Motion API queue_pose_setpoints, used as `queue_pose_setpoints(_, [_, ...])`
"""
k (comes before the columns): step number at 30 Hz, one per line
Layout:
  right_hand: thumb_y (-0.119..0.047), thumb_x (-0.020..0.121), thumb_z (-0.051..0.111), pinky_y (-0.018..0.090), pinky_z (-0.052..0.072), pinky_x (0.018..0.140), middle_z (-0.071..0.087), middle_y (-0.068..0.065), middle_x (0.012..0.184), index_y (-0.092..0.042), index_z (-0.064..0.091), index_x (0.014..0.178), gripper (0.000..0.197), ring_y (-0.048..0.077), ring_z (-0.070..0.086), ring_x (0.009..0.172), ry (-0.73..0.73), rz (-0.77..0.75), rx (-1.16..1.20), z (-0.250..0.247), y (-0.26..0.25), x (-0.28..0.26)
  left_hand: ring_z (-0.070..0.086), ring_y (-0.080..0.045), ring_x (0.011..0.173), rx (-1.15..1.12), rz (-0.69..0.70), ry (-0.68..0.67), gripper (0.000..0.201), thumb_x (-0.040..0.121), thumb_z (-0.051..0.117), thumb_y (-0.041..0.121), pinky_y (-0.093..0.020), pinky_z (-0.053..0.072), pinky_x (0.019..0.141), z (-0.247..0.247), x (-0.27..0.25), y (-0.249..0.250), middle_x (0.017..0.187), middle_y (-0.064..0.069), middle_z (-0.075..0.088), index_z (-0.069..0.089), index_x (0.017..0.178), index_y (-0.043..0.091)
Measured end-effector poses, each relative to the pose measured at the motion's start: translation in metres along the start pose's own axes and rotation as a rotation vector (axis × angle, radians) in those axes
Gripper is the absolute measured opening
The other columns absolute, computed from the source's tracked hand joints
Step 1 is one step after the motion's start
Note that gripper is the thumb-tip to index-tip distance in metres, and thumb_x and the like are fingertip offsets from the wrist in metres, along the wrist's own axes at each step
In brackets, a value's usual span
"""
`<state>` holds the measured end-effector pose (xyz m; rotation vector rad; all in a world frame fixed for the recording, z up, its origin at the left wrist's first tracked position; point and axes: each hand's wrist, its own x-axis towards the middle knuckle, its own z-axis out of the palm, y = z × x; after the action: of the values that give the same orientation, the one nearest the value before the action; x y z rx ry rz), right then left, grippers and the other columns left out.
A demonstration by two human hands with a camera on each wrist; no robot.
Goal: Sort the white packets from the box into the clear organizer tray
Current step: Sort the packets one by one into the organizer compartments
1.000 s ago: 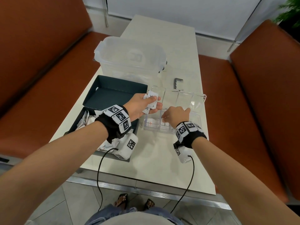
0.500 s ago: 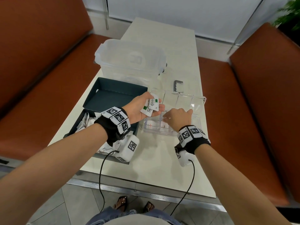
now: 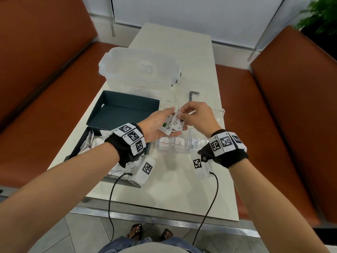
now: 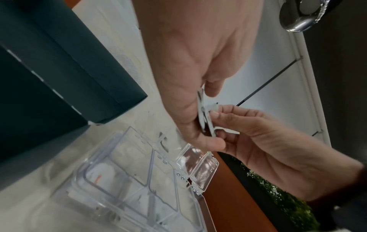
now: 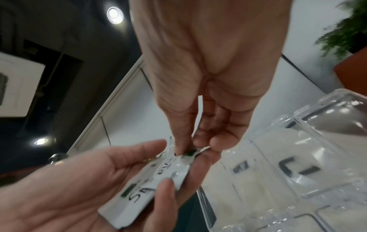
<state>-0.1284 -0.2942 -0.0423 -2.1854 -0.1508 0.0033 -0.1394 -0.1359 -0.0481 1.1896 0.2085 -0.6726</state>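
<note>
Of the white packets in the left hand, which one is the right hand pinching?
The top packet of the stack, with "Stevia" print facing up: right hand pinches its far end; left hand holds the rest.

Raised lid (image 3: 217, 114) behind organizer tray (image 3: 175, 149)

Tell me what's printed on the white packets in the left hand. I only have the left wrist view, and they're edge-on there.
Observer: The white paper packets held fanned in the left hand read "Stevia" in dark letters, with a small green mark.
Operator: Report whether the dark box still has any inside.
Observer: Yes. The dark teal cardboard box has a heap of loose white packets at its near end, and its far half shows bare floor.
Operator: Check the tray's near row.
Observer: In the clear plastic organizer tray, the near row already holds packets, and the tray packet furthest right also reads "Stevia".
</note>
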Motion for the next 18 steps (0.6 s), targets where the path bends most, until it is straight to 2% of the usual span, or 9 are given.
queue_pose_setpoints(4, [-0.008, 0.085, 0.071, 0.024, 0.055, 0.055, 0.066, 0.01, 0.07, -0.002, 0.07, 0.093, 0.01, 0.011, 0.062, 0.053, -0.024, 0.065, 0.204, -0.008, -0.002, -0.002, 0.068, -0.029, 0.106, -0.044, 0.003, 0.011, 0.059, 0.1, 0.029, 0.053, -0.043, 0.056, 0.085, 0.002, 0.003, -0.002, 0.119, -0.019, 0.066, 0.052, 0.13, 0.008])
queue_pose_setpoints(6, [-0.007, 0.084, 0.072, 0.03, 0.058, 0.059, 0.065, 0.009, 0.065, 0.0, 0.071, 0.096, 0.014, 0.014, 0.064, 0.055, -0.056, 0.072, 0.207, -0.009, -0.004, -0.004, 0.068, -0.029, 0.105, -0.062, -0.003, -0.01, 0.066, 0.097, 0.026, 0.06, -0.043, 0.058, 0.082, 0.005, 0.003, -0.003, 0.116, -0.018, 0.068, 0.052, 0.13, 0.008])
queue_pose_setpoints(10, [-0.01, 0.081, 0.075, 0.025, 0.057, 0.057, 0.068, 0.006, 0.064, -0.006, 0.072, 0.099, 0.019, 0.017, 0.069, 0.057, -0.089, 0.116, 0.184, -0.006, -0.009, -0.007, 0.072, -0.029, 0.091, -0.088, -0.001, -0.017, 0.068, 0.094, 0.024, 0.067, -0.04, 0.06, 0.075, 0.015, 0.006, -0.005, 0.094, -0.014, 0.074, 0.057, 0.117, 0.012])
queue_pose_setpoints(13, [-0.013, 0.082, 0.075, 0.02, 0.054, 0.055, 0.069, -0.002, 0.062, -0.008, 0.073, 0.092, 0.011, 0.01, 0.067, 0.055, -0.098, 0.121, 0.126, -0.007, -0.008, -0.007, 0.073, -0.029, 0.084, -0.082, 0.028, -0.012, 0.072, 0.093, 0.023, 0.067, -0.041, 0.06, 0.075, 0.021, 0.01, -0.004, 0.083, -0.013, 0.072, 0.058, 0.117, 0.01])
queue_pose_setpoints(15, [-0.012, 0.084, 0.073, 0.016, 0.051, 0.05, 0.066, -0.009, 0.056, -0.008, 0.071, 0.086, 0.005, 0.004, 0.064, 0.049, -0.094, 0.121, 0.108, -0.009, -0.007, -0.006, 0.073, -0.03, 0.084, -0.08, 0.029, -0.004, 0.074, 0.093, 0.025, 0.067, -0.042, 0.06, 0.075, 0.024, 0.012, -0.004, 0.087, -0.015, 0.071, 0.055, 0.125, 0.008])
queue_pose_setpoints(18, [-0.013, 0.085, 0.071, 0.017, 0.051, 0.049, 0.065, -0.004, 0.064, -0.008, 0.069, 0.085, 0.006, 0.004, 0.06, 0.049, -0.071, 0.115, 0.057, -0.014, -0.005, -0.004, 0.071, -0.033, 0.094, -0.062, 0.004, -0.059, 0.071, 0.095, 0.028, 0.065, -0.042, 0.06, 0.078, 0.026, 0.015, -0.006, 0.1, -0.018, 0.071, 0.056, 0.125, 0.007])
